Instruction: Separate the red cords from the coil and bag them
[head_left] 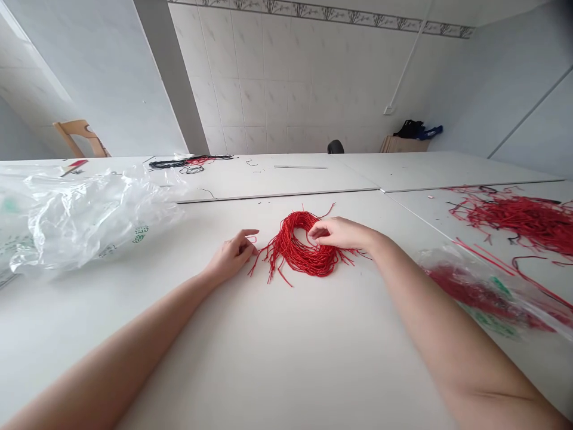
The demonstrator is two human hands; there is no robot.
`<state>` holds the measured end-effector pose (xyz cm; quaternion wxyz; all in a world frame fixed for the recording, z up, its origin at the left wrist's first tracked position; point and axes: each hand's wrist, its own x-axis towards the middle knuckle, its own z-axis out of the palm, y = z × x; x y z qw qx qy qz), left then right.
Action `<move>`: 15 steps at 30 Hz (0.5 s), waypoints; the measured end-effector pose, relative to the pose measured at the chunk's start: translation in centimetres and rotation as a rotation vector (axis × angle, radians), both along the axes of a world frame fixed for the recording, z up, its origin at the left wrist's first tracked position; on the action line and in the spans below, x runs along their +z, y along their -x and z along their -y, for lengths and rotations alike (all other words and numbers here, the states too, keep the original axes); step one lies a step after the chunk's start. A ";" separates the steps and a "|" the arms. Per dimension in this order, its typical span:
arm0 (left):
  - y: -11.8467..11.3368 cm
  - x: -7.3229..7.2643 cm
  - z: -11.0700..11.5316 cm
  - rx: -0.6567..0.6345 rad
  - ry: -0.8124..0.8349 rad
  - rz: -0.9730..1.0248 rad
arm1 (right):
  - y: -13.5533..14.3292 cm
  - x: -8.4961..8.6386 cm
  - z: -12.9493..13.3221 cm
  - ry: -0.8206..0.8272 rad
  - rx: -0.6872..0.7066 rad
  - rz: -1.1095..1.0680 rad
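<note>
A ring-shaped bundle of red cords (pixel 308 263) lies on the white table, with loose ends fanning out to the lower left and the right. My right hand (pixel 335 232) rests on the bundle's right side, fingers closed around cords at the inner edge of the ring. Just left of the bundle is my left hand (pixel 233 255), its index finger stretched out and its other fingers curled in. A thin red strand (pixel 253 239) shows at its fingertips, seemingly gripped there; the hand partly hides it.
Crumpled clear plastic bags (pixel 102 215) cover the left of the white table (pixel 277 358). On the right are a bag holding red cords (pixel 483 292) and a loose red pile (pixel 528 218). Black and red cords (pixel 188 162) lie farther back, left of a thin rod (pixel 299 167).
</note>
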<state>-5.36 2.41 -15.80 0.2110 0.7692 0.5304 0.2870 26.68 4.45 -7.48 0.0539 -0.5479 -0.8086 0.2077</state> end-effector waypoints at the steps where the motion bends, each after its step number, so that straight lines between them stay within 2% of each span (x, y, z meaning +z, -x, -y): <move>1: 0.0 0.0 0.0 0.001 -0.003 -0.001 | 0.3 -0.3 0.1 0.013 0.005 0.030; 3: -0.1 0.0 0.1 0.002 -0.001 -0.007 | 1.3 -1.4 0.0 -0.005 -0.051 0.109; 6: -0.1 0.1 0.2 0.001 0.000 -0.015 | 3.0 -3.1 -0.7 -0.086 -0.218 0.228; 8: -0.1 0.2 0.3 0.001 0.001 -0.012 | 3.3 -3.7 -1.2 -0.127 -0.288 0.260; 13: -0.1 0.3 0.4 0.012 0.036 -0.008 | 1.3 -3.1 -2.2 -0.260 -0.334 0.234; 15: -0.1 0.3 0.4 0.014 0.037 -0.013 | 0.5 -3.7 -2.6 -0.321 -0.293 0.206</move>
